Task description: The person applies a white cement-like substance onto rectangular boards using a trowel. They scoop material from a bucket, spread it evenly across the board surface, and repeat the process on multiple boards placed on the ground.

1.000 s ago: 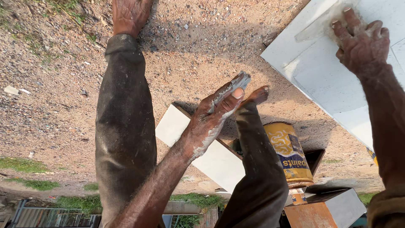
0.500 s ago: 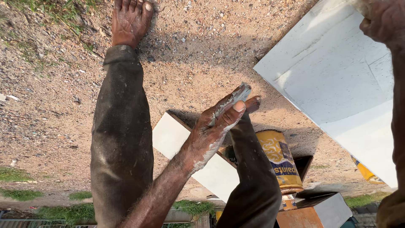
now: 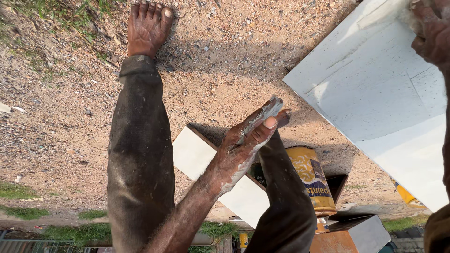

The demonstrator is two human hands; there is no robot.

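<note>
The putty knife (image 3: 262, 117), a flat blade smeared grey-white, lies along the left hand (image 3: 241, 147), pinned under the thumb with the fingers folded round its handle: a grasping grip, with the blade pointing away from the body and level, which I judge suits carrying a load of paste without spilling it. It is held out over the gap between the two legs, above the white block (image 3: 197, 157) on the ground.

The right hand (image 3: 433, 35) is at the top right corner, pressed on the upper part of the big white panel (image 3: 375, 98). Pale stuff shows under its fingers, but whether they are clenched on something or merely flat against the board I cannot tell (the frame edge cuts the hand off). The panel leans at a slant, probably propped so that its face is within reach.

Below the left hand, half behind the right trouser leg (image 3: 286, 201), stands a yellow tin (image 3: 311, 180), round, with a dark blue label band. A smaller yellow container (image 3: 408, 197) peeps from under the panel's lower edge. A rust-orange box (image 3: 337, 239) with a grey lid sits at the bottom. Sandy gravel ground (image 3: 70, 117) lies all about, with the bare left foot (image 3: 147, 26) planted on it.
</note>
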